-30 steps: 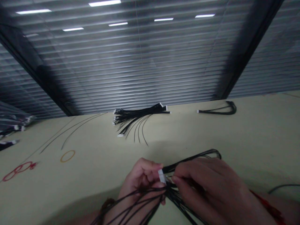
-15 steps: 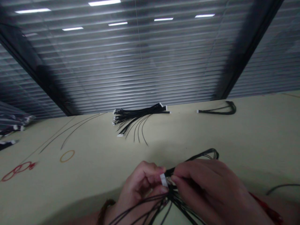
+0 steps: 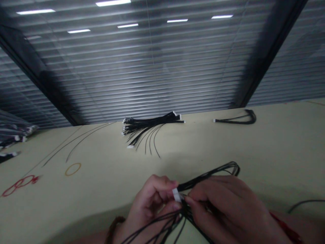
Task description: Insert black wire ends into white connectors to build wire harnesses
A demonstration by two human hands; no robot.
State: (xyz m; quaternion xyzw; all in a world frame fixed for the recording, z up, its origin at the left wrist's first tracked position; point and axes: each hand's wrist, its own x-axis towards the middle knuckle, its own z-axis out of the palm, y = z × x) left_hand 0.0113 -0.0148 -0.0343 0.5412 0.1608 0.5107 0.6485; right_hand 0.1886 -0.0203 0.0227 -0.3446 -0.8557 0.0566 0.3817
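Note:
My left hand (image 3: 149,203) pinches a small white connector (image 3: 176,195) between thumb and fingertips. The connector ends a bundle of thin black wires (image 3: 210,175), which loops away to the upper right and fans down past my left wrist. My right hand (image 3: 223,203) sits just right of the connector, its thumb and fingers closed on the wires near the connector. Its fingers hide part of the bundle. A dark cord bracelet (image 3: 114,228) circles my left wrist, and a red strap (image 3: 285,225) lies by my right wrist.
A pale green table (image 3: 228,149) holds a black wire bundle with white connectors (image 3: 144,127), a smaller looped bundle (image 3: 238,118) and a stack of harnesses (image 3: 12,134) at the left. An orange rubber band (image 3: 72,169) and red rubber bands (image 3: 19,185) lie there. Slatted blinds (image 3: 152,61) stand behind.
My right hand has shifted slightly down and to the right, showing more of the wire loop. The white connector stays in my left fingers.

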